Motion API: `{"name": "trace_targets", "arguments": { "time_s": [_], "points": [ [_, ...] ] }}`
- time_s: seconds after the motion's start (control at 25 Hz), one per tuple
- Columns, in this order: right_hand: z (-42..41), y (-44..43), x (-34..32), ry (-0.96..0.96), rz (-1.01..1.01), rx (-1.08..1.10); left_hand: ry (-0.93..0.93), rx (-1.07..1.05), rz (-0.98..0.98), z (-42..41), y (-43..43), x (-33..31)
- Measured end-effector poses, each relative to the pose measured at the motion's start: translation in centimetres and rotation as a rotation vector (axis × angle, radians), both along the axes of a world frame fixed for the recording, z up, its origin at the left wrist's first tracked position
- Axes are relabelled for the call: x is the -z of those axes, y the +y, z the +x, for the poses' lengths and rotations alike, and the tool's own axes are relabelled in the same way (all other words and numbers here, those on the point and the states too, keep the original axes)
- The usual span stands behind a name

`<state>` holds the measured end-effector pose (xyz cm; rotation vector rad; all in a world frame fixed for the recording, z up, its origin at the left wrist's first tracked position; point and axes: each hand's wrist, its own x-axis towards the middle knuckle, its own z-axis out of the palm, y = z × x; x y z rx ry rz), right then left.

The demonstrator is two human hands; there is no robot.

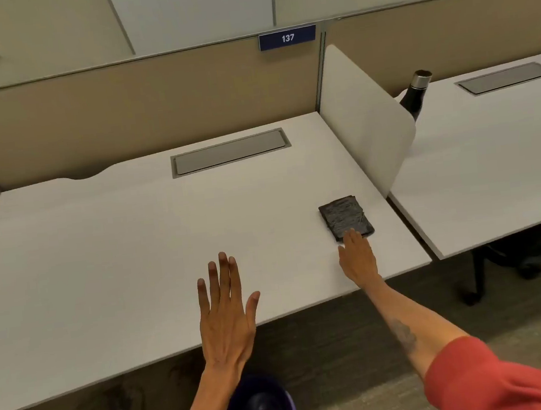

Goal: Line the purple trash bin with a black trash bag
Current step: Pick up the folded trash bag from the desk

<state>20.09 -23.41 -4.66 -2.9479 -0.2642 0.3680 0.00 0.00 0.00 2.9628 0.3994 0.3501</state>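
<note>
A folded black trash bag (pixel 343 215) lies flat on the white desk (pixel 101 256), near its right front corner. My right hand (pixel 357 255) reaches out flat, its fingertips resting on the bag's near edge, with nothing gripped. My left hand (pixel 225 313) hovers over the desk's front edge, fingers spread and holding nothing. The purple trash bin (pixel 267 409) stands on the floor below the desk edge, seen from above with its inside bare, partly hidden by my left forearm.
A white divider panel (pixel 364 121) rises at the desk's right side, close behind the bag. A dark bottle (pixel 414 96) stands on the neighbouring desk (pixel 491 155). A grey cable hatch (pixel 230 152) sits at the back. Beige partition walls enclose the desk. The floor is carpeted.
</note>
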Motion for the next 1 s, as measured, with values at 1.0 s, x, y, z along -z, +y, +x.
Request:
{"name": "trace_targets", "arguments": {
  "time_s": [1.0],
  "points": [
    [6.8, 0.4, 0.8, -0.094, 0.391, 0.263, 0.07, -0.05, -0.058, -0.4, 0.3, 3.6]
  ]
}}
